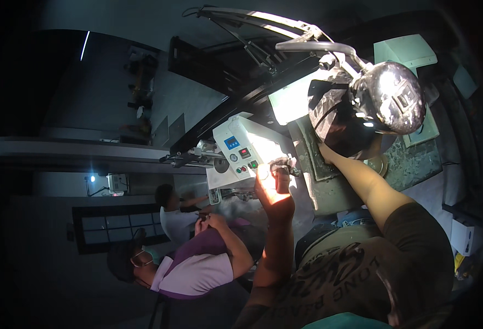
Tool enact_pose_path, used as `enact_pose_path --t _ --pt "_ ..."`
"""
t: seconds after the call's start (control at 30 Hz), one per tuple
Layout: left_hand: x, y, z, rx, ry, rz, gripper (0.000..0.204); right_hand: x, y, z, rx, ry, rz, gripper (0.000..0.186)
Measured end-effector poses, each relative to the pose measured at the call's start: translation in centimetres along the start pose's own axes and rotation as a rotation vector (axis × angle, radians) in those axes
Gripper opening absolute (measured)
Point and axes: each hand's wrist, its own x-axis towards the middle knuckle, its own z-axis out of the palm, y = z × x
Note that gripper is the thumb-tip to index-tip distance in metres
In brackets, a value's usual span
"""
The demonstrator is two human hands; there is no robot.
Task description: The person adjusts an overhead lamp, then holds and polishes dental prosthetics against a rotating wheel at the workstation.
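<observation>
My left hand (274, 186) is raised in front of a white machine box, in bright light. Its fingers are curled around a small dark, lumpy piece (283, 163) whose kind I cannot make out. My right forearm reaches over a worn grey-green worktop (329, 196). Only the near part of my right hand (327, 154) shows at the worktop's far side. A black lamp head (392, 98) and a dark, crumpled sheet-like thing (329, 118) overlap that area, so its fingers are hidden.
The white machine box (241, 145) carries small displays and coloured buttons. Overhead, the lamp's jointed arm (263, 19) spans the far side. At left sits a person in a purple and white top (197, 268), with another person (175, 219) beyond. A round metal rim (383, 164) lies beside my right forearm.
</observation>
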Motion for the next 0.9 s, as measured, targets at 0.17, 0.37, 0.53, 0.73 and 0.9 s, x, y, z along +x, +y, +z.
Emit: enact_pose_path --t 0.17,0.37,0.53,0.73,0.9 --pt "-0.3 0.0 -0.2 0.045 -0.032 -0.170 0.019 -1.6 1.4 1.1 -0.110 -0.023 -0.031 0.029" --pt "0.1 -1.3 0.4 -0.192 0.115 -0.079 0.005 -4.6 -3.2 -5.7 -0.021 -0.163 -0.052 0.018" --pt "0.1 -5.4 2.2 -0.288 -0.009 -0.230 0.011 -6.6 -1.1 -7.2 0.026 -0.093 -0.002 0.020" --pt "0.2 -8.5 2.1 -0.212 0.018 -0.286 0.021 -6.4 -2.2 -10.8 0.279 -0.069 0.247 0.021" --pt "0.9 -16.2 1.7 0.039 -0.127 -0.187 0.027 -6.2 1.2 -7.9 0.616 0.084 0.496 0.037"
